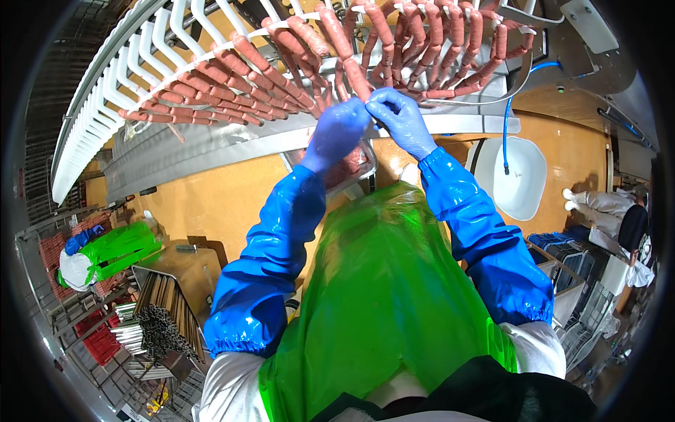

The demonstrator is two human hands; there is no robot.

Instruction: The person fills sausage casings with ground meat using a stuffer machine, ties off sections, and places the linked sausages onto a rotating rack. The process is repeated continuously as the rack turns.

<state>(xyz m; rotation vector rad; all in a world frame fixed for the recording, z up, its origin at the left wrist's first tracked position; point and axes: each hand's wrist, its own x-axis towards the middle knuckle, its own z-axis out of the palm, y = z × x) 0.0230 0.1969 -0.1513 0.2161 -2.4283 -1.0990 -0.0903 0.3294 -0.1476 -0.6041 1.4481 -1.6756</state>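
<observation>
Both my hands wear blue gloves and meet at the lower end of a pink sausage link (357, 79), which hangs from a string above them. My right hand (403, 121) pinches the tip of the link, thumb against forefinger. Close beside it, my left hand (336, 135) is closed, its fingers curled toward the same tip. Motion blurs the left hand, and what lies in its fingers is hidden. More strings of sausage links (218, 91) drape from a row of white hooks (133, 69) on both sides of my hands.
Below my hands stands a clear tub (369, 163) with pink meat, beyond the metal ledge (232, 149). A white basin (524, 184) with a blue hose (506, 119) is at right. A person in a green apron (119, 253) works by racks at left; another person (608, 211) is far right.
</observation>
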